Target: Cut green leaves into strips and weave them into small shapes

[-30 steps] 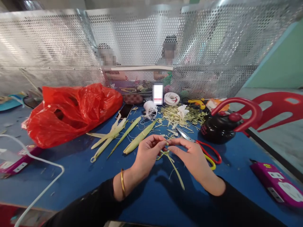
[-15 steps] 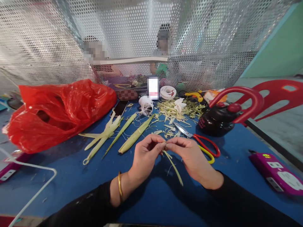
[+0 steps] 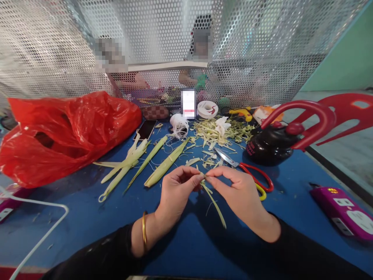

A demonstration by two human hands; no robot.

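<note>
Thin pale-green husk strips (image 3: pixel 217 212) hang down from the fingertips of my left hand (image 3: pixel 179 194), which pinches them between thumb and index finger. Close beside it on the right, my right hand (image 3: pixel 239 196) has its thumb and index finger pressed together at the top of the strips; what lies between them is too small to make out. Left of my hands, a folded husk (image 3: pixel 167 163) and a split husk (image 3: pixel 125 163) lie on the blue table (image 3: pixel 180 249). Red-and-yellow-handled scissors (image 3: pixel 233 161) rest just behind my right hand.
A red plastic bag (image 3: pixel 72 136) fills the left side. Behind the hands are a phone (image 3: pixel 147 129), white thread (image 3: pixel 179 125), a ribbon spool (image 3: pixel 207 109) and shredded husk (image 3: pixel 210 134). A black pot (image 3: pixel 269 146) and purple power strip (image 3: pixel 342 212) stand right. People sit beyond the perforated screen.
My right fingertips have moved slightly away from the left ones, and a bit of strip now shows above my left fingertips. The whole view has shifted a little.
</note>
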